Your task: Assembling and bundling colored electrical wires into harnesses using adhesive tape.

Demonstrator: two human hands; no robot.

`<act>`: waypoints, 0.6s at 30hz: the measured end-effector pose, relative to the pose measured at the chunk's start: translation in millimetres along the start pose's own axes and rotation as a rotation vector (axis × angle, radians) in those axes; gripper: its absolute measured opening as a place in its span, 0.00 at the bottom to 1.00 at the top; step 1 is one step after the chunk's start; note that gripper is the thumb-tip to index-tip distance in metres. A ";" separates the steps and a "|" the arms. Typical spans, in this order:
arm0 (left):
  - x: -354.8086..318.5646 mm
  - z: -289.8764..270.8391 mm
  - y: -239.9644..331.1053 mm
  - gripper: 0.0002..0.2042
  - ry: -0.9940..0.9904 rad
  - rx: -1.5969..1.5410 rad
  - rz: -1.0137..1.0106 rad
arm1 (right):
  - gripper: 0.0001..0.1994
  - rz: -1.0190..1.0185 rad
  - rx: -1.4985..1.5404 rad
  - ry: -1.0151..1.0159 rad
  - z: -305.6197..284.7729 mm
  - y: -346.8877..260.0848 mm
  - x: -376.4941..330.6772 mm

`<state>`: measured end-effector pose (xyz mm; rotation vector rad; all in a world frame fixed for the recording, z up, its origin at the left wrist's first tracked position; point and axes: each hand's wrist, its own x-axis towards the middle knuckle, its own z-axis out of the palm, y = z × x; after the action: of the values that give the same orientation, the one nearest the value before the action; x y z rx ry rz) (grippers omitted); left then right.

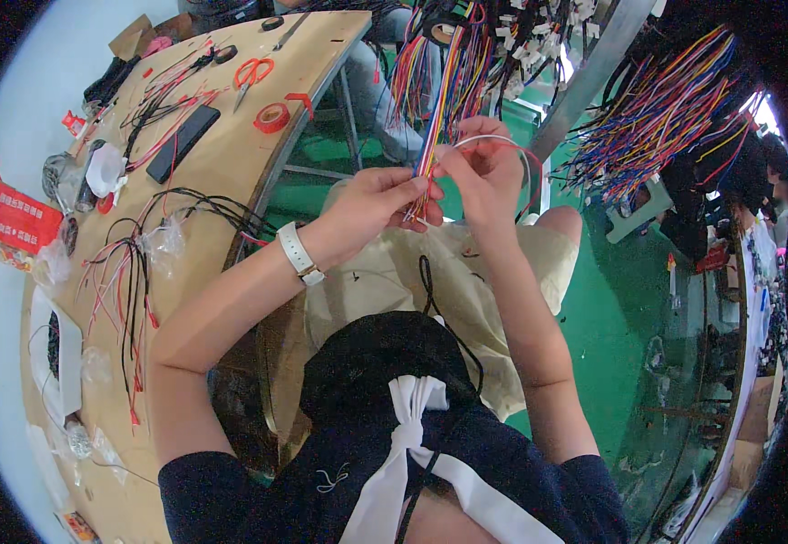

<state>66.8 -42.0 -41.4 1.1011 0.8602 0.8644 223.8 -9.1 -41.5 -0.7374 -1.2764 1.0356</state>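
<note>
In front of my lap, my left hand (371, 201) is closed around the lower part of a wire bundle (435, 118) with red, yellow, blue and white strands. Loose strand ends stick out below those fingers. My right hand (486, 172) is pinched close beside the bundle, at its right. A thin white wire (508, 139) passes through these fingers and loops out to the right, with a red wire alongside it. The right fingertips are partly hidden, so their exact grip is unclear. Upward, the bundle runs to a hanging cluster of coloured wires (407, 86).
On the wooden table (231, 177) at left lie orange-handled scissors (251, 77), red tape (271, 118), a black phone (183, 143) and black cables (135, 263). A metal post (584, 82) and a large hanging wire bunch (657, 109) stand at right. A person's legs (380, 100) show beyond the table.
</note>
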 end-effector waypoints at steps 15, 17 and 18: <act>3.7 -1.4 -7.3 0.13 0.023 0.139 0.084 | 0.17 0.000 -0.129 -0.146 -10.0 2.7 -7.2; 2.3 0.9 -5.1 0.13 0.030 0.155 0.081 | 0.17 -0.026 -0.168 -0.167 -11.3 2.9 -7.7; 1.4 1.8 -4.0 0.13 0.040 0.171 0.078 | 0.17 -0.012 -0.152 -0.168 -11.2 1.5 -8.7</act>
<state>69.6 -42.3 -45.1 1.2773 0.9431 0.8925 234.6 -15.3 -48.3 -0.7692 -1.5152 1.0150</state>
